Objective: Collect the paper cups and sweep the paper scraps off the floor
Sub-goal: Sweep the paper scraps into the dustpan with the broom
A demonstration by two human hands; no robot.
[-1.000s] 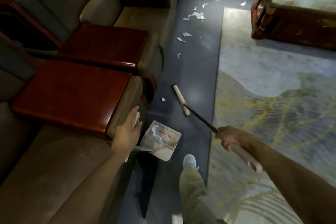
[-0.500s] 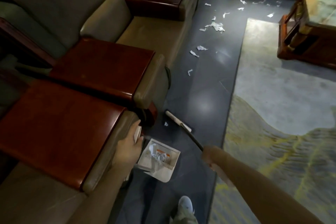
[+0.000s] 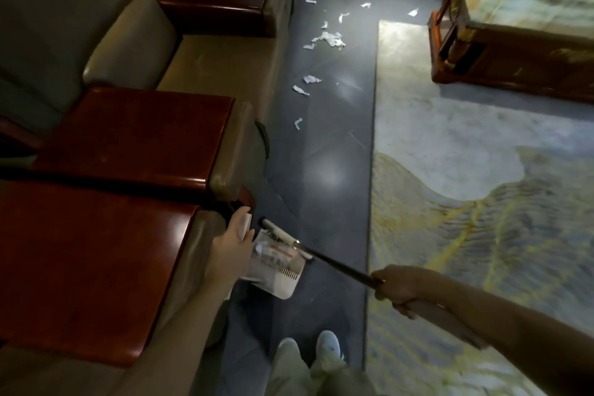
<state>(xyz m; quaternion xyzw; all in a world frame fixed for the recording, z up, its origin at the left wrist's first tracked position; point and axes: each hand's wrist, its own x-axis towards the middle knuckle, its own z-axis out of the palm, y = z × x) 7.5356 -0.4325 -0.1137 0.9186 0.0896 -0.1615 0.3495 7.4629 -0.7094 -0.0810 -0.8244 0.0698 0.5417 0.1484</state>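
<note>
Head view, looking down: the left hand (image 3: 233, 244) grasps the white dustpan (image 3: 279, 280) by its upright handle, and the pan sits on the dark floor (image 3: 321, 151) just beside the sofa (image 3: 221, 74). The right hand (image 3: 397, 288) has its fingers (image 3: 401, 305) clenched round the broom (image 3: 337, 264), whose head lies against the pan's far edge. Paper scraps (image 3: 328, 38) lie scattered farther along the floor, between the sofa and the rug (image 3: 466, 154) edge.
</note>
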